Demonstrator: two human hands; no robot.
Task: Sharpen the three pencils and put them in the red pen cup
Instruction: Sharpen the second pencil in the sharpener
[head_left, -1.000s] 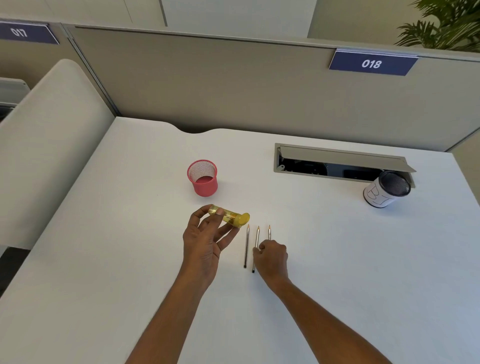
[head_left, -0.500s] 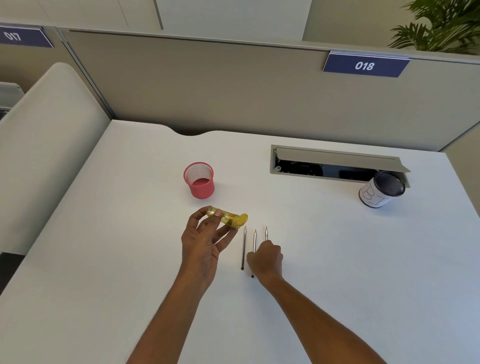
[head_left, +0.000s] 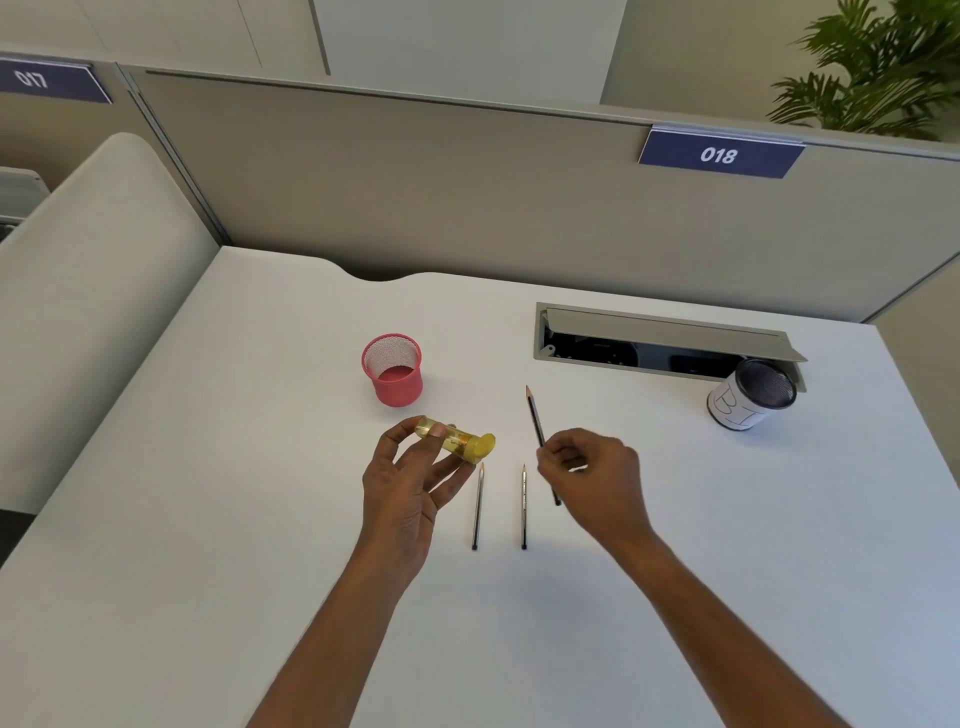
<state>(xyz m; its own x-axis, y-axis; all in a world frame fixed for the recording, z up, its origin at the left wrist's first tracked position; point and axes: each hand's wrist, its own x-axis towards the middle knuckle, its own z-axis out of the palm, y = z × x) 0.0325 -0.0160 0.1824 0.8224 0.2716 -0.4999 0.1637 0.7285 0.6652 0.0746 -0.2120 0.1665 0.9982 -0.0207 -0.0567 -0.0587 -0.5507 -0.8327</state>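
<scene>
The task looks barely begun. The cup (head_left: 393, 370) stands with nothing in it, just beyond the left hand (head_left: 410, 483). Two pencils (head_left: 477, 506) lie flat on the desk (head_left: 208, 519), side by side but apart, between the two hands, tips pointing away from the person. Their tips are too small to judge for sharpness. The third pencil (head_left: 535, 421) is off the desk, in the right hand (head_left: 592, 480). From this, I judge that no pencil is finished: all three remain to be sharpened and dropped in the cup.

The left hand is half open, palm up. Its thumb and fingertips pinch the sharpener (head_left: 457, 441), a clear yellow tube with its yellow cap turned toward the right hand. The other fingers curl loosely beneath it.

The right hand is loosely curled, thumb and fingers pinching the third pencil near its middle. The tip rises up and away from the hand; the blunt end shows below the fingers. Pencil tip and sharpener are near but not touching.
</scene>
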